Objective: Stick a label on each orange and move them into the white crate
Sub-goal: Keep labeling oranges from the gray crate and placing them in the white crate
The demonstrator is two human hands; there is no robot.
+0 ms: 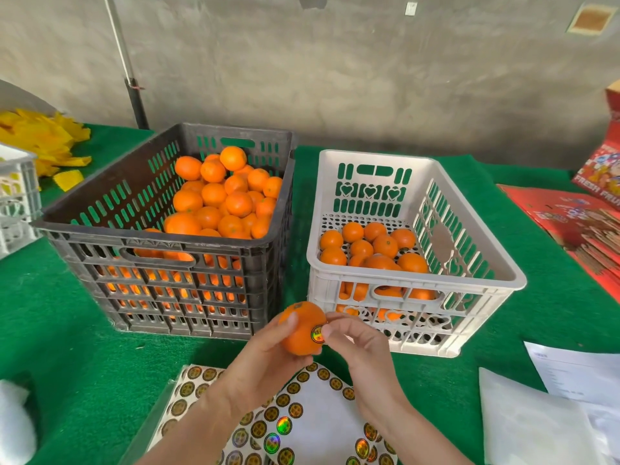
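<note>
My left hand point(265, 360) grips an orange point(300, 328) in front of the two crates, above the sticker sheet point(312, 421). A round shiny label point(317, 334) sits on the orange's right side, and my right hand point(355, 344) presses it with the thumb tip, the other fingers curled. The black crate point(161, 250) on the left is heaped with unlabelled oranges point(224, 196). To the right stands the white crate point(476, 263) with several oranges point(372, 246) on its floor.
Green cloth point(67, 330) covers the table. White paper sheets point(553, 404) lie at the right front, red fruit boxes point(583, 216) at the right edge. Yellow foam nets point(40, 139) and another white crate point(16, 196) sit far left. A grey wall runs behind.
</note>
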